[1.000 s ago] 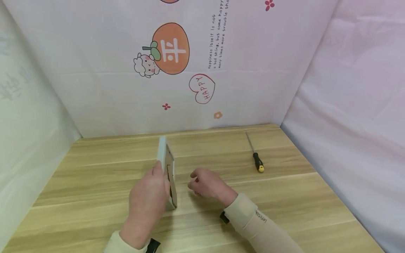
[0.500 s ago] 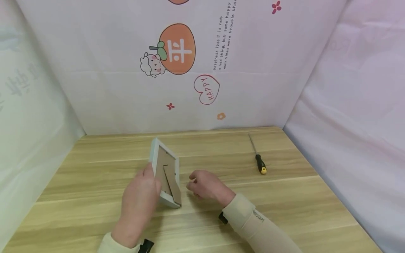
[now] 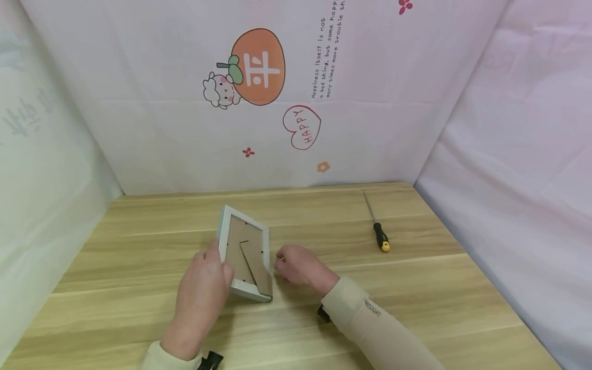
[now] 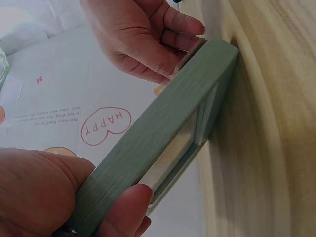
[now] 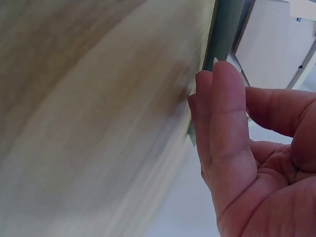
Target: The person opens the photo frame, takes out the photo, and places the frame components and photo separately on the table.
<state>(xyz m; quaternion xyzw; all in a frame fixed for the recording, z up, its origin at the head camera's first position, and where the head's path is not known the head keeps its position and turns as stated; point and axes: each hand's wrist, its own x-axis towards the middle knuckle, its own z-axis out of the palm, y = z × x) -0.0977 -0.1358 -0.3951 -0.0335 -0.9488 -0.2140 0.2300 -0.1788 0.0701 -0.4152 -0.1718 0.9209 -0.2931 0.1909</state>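
Note:
My left hand (image 3: pixel 203 282) grips a picture frame (image 3: pixel 223 231) by its left edge, thumb on the brown backing and fingers round the front. The frame is tilted, its lower edge near the table and its back turned toward the right. A brown easel stand (image 3: pixel 259 270) juts slightly from the backing. In the left wrist view, the frame's side (image 4: pixel 143 133) looks grey-green. Beside the stand is my right hand (image 3: pixel 302 267), its fingers loosely bent in the head view. The right wrist view shows rather straight fingers (image 5: pixel 229 113) close to the frame; whether they touch it is unclear.
On the wood-grain table (image 3: pixel 139 241), a screwdriver (image 3: pixel 381 237) with a black and yellow handle lies at the back right. White printed cloth (image 3: pixel 185 149) hangs behind the table and along both sides.
My left hand has turned the frame from nearly edge-on so that its back shows more, and shifted slightly left. My right hand stays almost in place, now closer to the stand.

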